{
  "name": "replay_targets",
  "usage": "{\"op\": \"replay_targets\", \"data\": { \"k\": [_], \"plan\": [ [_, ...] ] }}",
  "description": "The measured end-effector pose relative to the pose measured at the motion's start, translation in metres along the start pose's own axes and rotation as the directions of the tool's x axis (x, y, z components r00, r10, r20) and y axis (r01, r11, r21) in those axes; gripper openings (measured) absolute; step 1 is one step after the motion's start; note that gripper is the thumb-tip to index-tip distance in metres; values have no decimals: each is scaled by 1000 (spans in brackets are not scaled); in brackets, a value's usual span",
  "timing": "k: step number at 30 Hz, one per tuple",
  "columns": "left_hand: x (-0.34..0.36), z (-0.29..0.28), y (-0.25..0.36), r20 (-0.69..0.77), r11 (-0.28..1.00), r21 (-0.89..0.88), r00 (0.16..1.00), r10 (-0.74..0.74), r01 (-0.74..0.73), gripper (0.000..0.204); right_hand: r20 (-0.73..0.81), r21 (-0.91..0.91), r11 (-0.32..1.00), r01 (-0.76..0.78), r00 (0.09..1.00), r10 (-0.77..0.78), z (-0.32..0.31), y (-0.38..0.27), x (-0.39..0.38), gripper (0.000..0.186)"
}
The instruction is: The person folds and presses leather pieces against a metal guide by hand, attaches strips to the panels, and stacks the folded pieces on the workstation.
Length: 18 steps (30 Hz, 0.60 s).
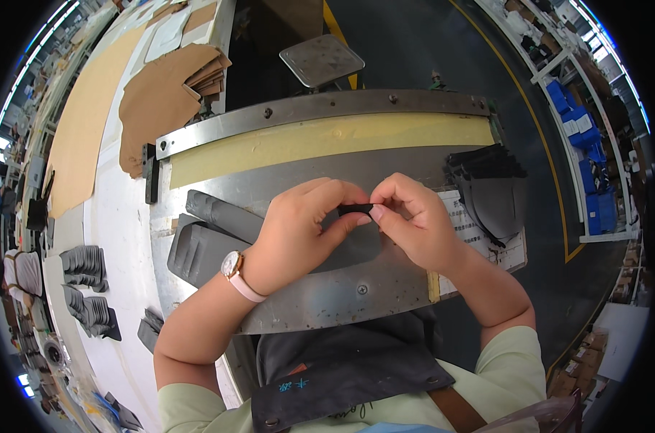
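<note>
Above the middle of a metal work plate [320,303], my two hands meet at a narrow black edge of a piece of sheet material [355,210]. My left hand [295,227] pinches it between thumb and fingers. The thumb and forefinger of my right hand [425,234] close on its right end. A darker grey area shows beneath the fingers; whether it belongs to the held piece, I cannot tell. Beside my left wrist, flat dark grey pieces [201,252] lie overlapping on the plate. A fanned stack of dark grey pieces [493,198] sits right of my right hand.
A metal bar [327,108] with bolts and a yellow strip [335,137] border the plate's far side. Along the left runs a white table with torn cardboard [158,101] and grey stacks [86,267]. Beyond stands a stool [322,59]; blue bins [594,202] fill the right shelf.
</note>
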<state>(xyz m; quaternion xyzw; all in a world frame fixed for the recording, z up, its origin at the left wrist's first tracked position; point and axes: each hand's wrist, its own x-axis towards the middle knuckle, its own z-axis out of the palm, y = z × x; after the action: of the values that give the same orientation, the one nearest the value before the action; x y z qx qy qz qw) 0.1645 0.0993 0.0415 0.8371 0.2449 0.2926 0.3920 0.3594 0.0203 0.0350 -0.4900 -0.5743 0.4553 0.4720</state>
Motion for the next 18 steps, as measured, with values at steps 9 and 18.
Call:
{"op": "replay_targets", "data": {
  "k": [9,18],
  "plan": [
    [2,-4,3,8,999,10,999,-36,36,16,44,-43,999,25,999,-23,2,-4,-1,4],
    [5,-6,3,86,950,-207,972,-219,232,9,71,-321,907,272,962,-263,1,-3,0,10]
  ]
}}
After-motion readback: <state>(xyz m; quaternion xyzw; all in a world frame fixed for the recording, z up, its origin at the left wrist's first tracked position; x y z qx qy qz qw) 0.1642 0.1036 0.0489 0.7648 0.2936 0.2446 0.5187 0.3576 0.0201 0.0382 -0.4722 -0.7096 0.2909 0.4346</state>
